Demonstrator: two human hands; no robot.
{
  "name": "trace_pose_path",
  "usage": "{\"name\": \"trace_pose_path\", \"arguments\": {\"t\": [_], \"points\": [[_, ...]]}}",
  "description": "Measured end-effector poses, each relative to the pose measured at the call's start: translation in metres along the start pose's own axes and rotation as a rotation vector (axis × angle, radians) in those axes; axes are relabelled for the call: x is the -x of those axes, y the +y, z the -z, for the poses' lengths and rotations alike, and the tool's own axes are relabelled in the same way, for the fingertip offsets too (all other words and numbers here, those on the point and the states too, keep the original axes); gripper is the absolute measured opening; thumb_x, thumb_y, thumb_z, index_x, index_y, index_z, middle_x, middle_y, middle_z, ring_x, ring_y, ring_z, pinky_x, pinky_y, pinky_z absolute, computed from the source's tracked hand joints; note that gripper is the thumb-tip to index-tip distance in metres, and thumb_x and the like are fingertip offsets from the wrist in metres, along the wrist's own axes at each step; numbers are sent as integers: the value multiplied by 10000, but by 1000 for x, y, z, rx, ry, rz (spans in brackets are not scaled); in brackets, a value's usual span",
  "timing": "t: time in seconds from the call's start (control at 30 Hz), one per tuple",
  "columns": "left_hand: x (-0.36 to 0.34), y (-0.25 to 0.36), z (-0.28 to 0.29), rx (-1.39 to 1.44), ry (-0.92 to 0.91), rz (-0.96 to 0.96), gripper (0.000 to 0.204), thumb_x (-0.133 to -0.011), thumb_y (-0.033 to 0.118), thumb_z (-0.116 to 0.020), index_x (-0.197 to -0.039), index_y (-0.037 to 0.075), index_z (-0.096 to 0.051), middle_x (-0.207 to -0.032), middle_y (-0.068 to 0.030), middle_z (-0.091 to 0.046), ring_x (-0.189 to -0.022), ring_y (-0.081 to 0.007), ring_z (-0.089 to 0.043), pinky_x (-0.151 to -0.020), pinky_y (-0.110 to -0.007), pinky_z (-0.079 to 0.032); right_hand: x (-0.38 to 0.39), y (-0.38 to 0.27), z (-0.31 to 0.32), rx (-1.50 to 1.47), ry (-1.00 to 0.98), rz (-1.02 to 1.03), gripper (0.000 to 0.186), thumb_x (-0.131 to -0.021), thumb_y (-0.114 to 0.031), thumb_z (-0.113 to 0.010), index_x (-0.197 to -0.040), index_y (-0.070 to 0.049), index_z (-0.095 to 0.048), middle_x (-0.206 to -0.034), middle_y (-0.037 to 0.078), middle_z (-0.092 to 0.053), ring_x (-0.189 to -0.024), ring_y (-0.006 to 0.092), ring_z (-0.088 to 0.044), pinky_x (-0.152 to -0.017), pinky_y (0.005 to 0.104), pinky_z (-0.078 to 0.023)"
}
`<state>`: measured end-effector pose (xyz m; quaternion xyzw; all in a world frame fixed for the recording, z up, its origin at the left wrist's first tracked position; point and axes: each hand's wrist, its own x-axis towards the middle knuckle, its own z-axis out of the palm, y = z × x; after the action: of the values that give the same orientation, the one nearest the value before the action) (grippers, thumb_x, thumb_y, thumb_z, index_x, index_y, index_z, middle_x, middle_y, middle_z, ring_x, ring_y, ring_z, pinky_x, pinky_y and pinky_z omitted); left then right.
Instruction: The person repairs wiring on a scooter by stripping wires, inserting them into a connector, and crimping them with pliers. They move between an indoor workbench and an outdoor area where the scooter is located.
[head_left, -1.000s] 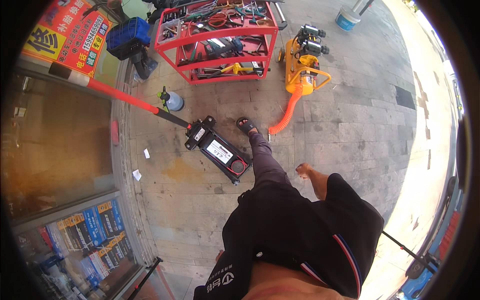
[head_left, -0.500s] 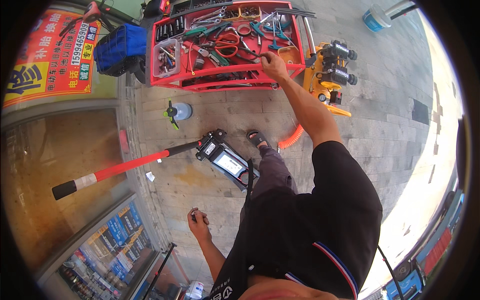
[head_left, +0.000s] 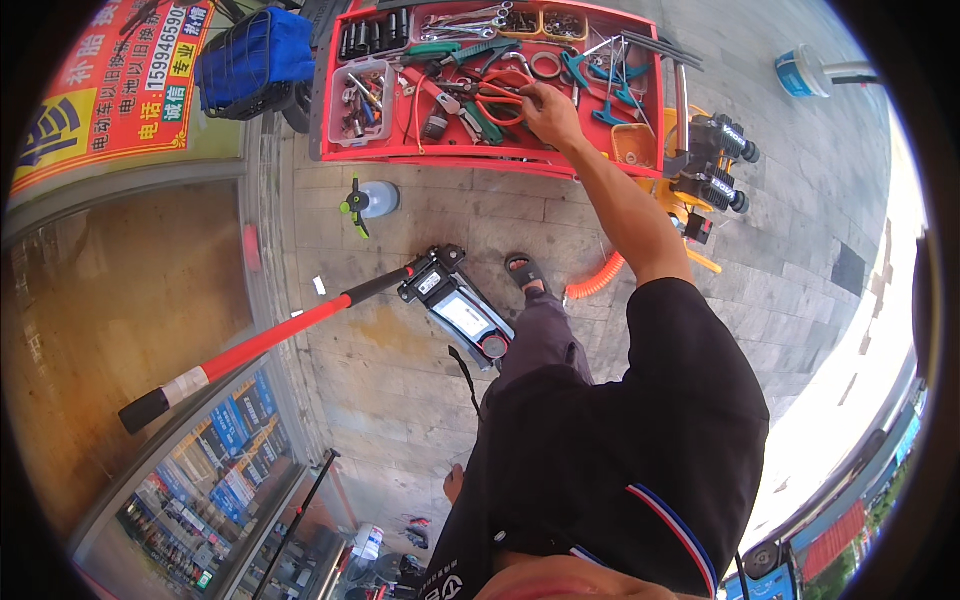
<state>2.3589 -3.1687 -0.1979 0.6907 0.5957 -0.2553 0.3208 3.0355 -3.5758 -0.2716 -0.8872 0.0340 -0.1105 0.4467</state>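
Note:
My right hand (head_left: 550,112) reaches into the red tool tray (head_left: 450,151) at the top. Its fingers are closed at the end of an orange-handled hand tool (head_left: 497,97), whose dark jaws point left. Whether it is pliers or scissors I cannot tell. Around it lie green-handled tools (head_left: 484,122), teal T-handled wrenches (head_left: 606,112), a roll of tape (head_left: 546,65) and spanners (head_left: 470,20). Low beside my body, my left hand (head_left: 453,483) shows only in part; its fingers are mostly hidden by my dark shirt.
A floor jack (head_left: 462,312) with a long red handle (head_left: 280,332) stands left of my foot. Beyond it is a spray bottle (head_left: 378,199). A yellow air compressor (head_left: 690,200) and a coiled orange hose (head_left: 597,277) are at the right. A glass cabinet (head_left: 215,480) flanks me on the left.
My right hand has moved from the tray's front right part to the orange handles. My left hand, closed in the open before, has drawn back beside my body. The view has shifted slightly.

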Motion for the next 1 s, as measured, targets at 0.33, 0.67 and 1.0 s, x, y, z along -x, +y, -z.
{"name": "trace_pose_path", "arguments": {"t": [0.33, 0.67, 1.0], "points": [[39, 177, 8, 500, 1, -174, 298, -920, 245, -588, -1060, -14, -539, -807, -103, -618, -553, -114, -522, -467, -246, -430, -27, -9, -48, 532, -106, 256, 261, -834, -258, -585, -1066, -173, -667, -1083, 64, -639, -1041, 296, -559, -884, 451, -426], [47, 113, -1, 337, -54, 133, 339, -917, 283, -587, -1040, -31, -548, -730, -92, -613, -511, -132, -516, -440, -255, -424, -29, -12, -48, 504, -122, 269, 261, -806, -236, -635, -1055, -169, -676, -1110, 40, -625, -1094, 285, -543, -910, 449, -415], [46, 122, -7, 527, -5, 104, 315, -914, 273, -588, -1037, -15, -554, -761, -94, -617, -516, -119, -516, -431, -239, -419, -42, -44, -81, 391, -152, 305, 232, -778, -234, -642, -991, -152, -681, -1045, 68, -631, -1035, 300, -554, -863, 456, -443]]}}
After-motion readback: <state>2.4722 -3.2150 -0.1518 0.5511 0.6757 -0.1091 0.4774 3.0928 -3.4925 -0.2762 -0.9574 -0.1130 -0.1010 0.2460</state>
